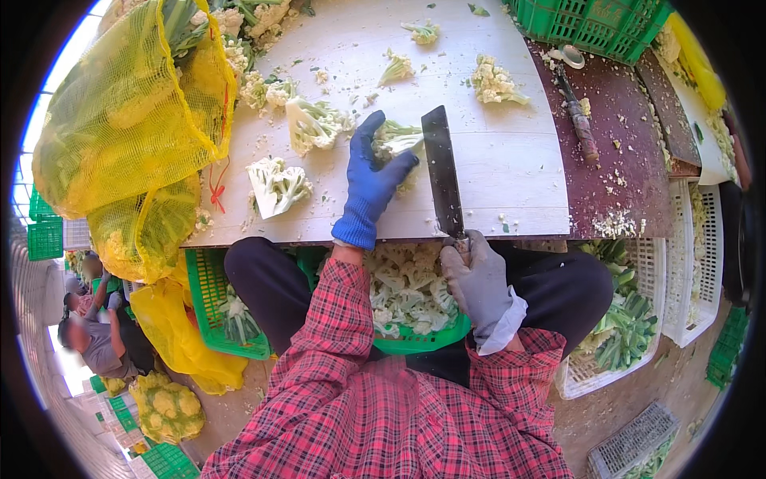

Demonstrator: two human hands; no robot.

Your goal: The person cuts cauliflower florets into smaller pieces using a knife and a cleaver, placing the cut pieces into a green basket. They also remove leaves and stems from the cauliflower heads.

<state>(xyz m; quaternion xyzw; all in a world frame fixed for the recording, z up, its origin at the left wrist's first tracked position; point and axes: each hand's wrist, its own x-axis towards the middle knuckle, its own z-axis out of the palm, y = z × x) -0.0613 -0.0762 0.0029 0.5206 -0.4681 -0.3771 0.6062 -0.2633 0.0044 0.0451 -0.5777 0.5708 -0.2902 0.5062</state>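
Note:
My left hand (377,179), in a blue work glove, has its thumb and fingers around a cut cauliflower piece (396,139) on the white board (508,179). In a grey glove, my right hand (476,275) grips the handle of a cleaver-like knife (443,170). Its dark blade points away from me, with the upper part close beside the stem of the held piece. To the left of my left hand lie a cauliflower chunk (314,126) and another cut chunk (276,187). Farther right on the board sits a cauliflower floret (495,81).
A yellow mesh sack (119,120) bulges at the left. Between my knees, a green crate (413,341) holds cauliflower florets (413,287). Another knife (575,114) lies on the dark red tabletop (622,161). White crates (649,317) stand at right; people (105,341) are at far left.

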